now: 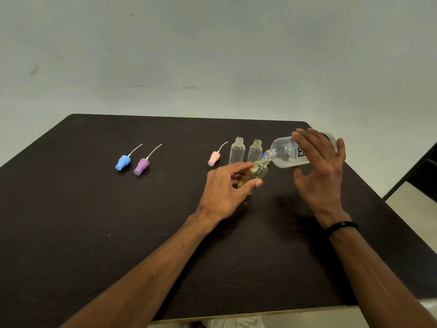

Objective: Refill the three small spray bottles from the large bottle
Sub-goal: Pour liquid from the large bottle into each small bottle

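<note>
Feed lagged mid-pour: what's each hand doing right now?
Left hand: grips a small spray bottle, tilted toward the pour.
Right hand: holds the large bottle, tipped over its mouth.

The large clear bottle, uncapped, lies tipped almost level right of centre, mouth over a tilted small bottle holding yellowish liquid. Just left, two more uncapped small bottles stand upright, apparently empty.

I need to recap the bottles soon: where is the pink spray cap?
In the head view, the pink spray cap lies on the table, just left of the two standing small bottles.
</note>
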### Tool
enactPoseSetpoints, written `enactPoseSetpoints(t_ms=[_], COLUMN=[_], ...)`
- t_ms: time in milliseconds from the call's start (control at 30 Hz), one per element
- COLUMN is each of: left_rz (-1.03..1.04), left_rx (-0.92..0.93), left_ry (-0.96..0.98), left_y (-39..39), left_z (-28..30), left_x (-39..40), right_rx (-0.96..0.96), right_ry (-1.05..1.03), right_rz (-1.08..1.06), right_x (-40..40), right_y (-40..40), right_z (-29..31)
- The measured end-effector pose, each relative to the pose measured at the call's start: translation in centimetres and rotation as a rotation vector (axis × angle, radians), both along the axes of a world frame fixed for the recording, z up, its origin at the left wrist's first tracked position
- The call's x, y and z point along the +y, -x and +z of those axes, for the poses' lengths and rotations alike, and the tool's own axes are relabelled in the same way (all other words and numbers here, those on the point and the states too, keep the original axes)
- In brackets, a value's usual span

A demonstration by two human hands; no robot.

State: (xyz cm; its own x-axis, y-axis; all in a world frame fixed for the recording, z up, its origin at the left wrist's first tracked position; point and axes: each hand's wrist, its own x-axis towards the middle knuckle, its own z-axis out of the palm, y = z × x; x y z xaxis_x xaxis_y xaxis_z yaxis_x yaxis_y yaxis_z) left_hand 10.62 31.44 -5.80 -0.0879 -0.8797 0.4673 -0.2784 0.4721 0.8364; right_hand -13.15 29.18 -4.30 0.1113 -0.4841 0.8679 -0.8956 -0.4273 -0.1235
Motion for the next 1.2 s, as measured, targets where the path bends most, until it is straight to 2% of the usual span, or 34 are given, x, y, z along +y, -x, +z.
enactPoseSetpoints(t_ms=[1200], left_rz=[-0.004], left_rx=[-0.005], left_ry=[0.016], left_y=[-0.04], left_z=[0.08], left_x=[0.04], right_rx=[0.004], right_ry=[0.011], right_rz=[0.010], right_x=[0.18], right_y=[-0.01], right_z=[0.14])
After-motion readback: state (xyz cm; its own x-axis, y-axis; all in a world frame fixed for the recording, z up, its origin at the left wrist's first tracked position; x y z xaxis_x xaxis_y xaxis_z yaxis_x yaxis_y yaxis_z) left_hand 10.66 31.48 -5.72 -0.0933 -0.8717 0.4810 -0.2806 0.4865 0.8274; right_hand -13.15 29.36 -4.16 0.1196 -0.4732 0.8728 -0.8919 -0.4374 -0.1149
